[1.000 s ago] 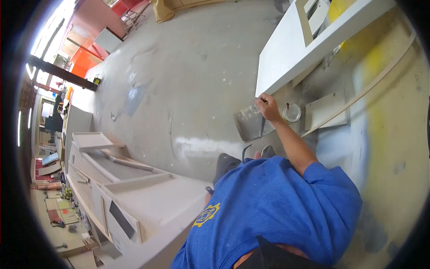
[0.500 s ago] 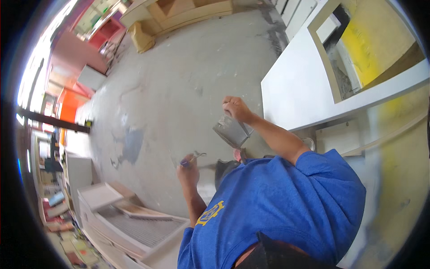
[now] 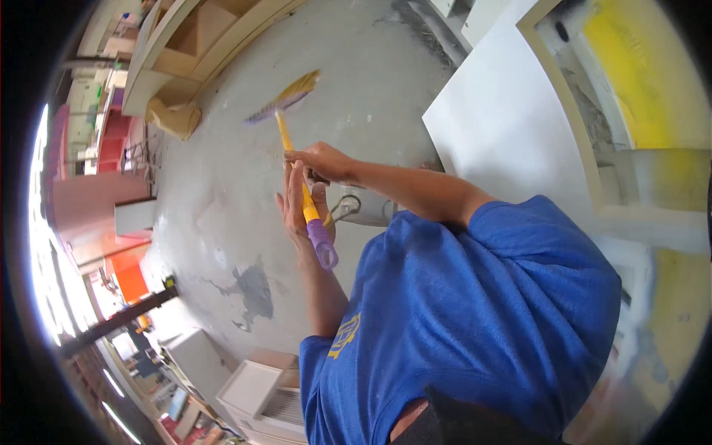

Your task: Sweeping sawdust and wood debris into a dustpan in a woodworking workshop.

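A broom (image 3: 284, 133) with a yellow handle, a purple grip and a yellow-and-purple head slants up and away in front of me. My right hand (image 3: 326, 163) reaches across from the right and closes its fingers on the handle. Under and beside the handle is my left hand (image 3: 297, 204), its fingers stretched out along it and touching it. A thin looped strand (image 3: 345, 209) shows close to the left hand; what it belongs to is unclear. Behind it, near my body, is a grey pan-like piece (image 3: 374, 204), partly hidden by my right forearm and shirt.
A white panel (image 3: 497, 104) with an open frame stands to the right. Wooden cabinet frames (image 3: 185, 44) and a brown bag (image 3: 174, 119) are at the far left. A white cabinet with a slatted part (image 3: 256, 386) sits at the lower left. Grey concrete floor (image 3: 222, 215) lies between.
My hands have come together at the broom, which now shows at full length. My right hand has moved left and let go of the grey pan-like piece. The view has turned.
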A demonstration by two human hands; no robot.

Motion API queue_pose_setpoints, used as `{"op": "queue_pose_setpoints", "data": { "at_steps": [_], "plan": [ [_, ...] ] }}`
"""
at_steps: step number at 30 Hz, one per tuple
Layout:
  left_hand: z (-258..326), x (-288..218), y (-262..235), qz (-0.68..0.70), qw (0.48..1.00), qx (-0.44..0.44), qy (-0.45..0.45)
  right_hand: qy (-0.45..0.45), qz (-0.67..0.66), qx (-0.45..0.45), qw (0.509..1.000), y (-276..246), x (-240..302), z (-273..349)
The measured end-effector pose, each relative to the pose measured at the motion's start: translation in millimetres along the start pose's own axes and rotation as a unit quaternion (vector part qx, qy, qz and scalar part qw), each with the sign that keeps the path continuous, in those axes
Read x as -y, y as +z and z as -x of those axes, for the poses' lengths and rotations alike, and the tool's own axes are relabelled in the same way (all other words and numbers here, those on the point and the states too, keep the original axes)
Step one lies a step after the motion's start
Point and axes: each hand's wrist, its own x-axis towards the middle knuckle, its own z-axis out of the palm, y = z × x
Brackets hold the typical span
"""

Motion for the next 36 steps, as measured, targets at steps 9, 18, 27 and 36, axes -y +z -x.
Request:
{"op": "queue_pose_setpoints", "data": {
  "at_steps": [9,18,27,36],
  "plan": [
    [-153.5,65.3,60.5,0.233,0.963,0.136,-0.015,-0.055,-0.095,-0.075,0.991,-54.2,119.3,-102.1],
    [-300.3,164.6,109.1,0.405,0.864,0.277,-0.110,-0.159,-0.065,-0.247,0.954,-71.5,240.1,-195.9],
    [-413.1,251.6,178.2,0.237,0.895,0.377,0.014,0.164,0.488,-0.491,0.702,-236.7,119.2,-110.9],
    [-525.3,299.2,270.0,0.051,0.895,0.437,0.078,0.349,0.343,-0.581,0.651,-367.1,-0.6,-106.6]
  ]
}}
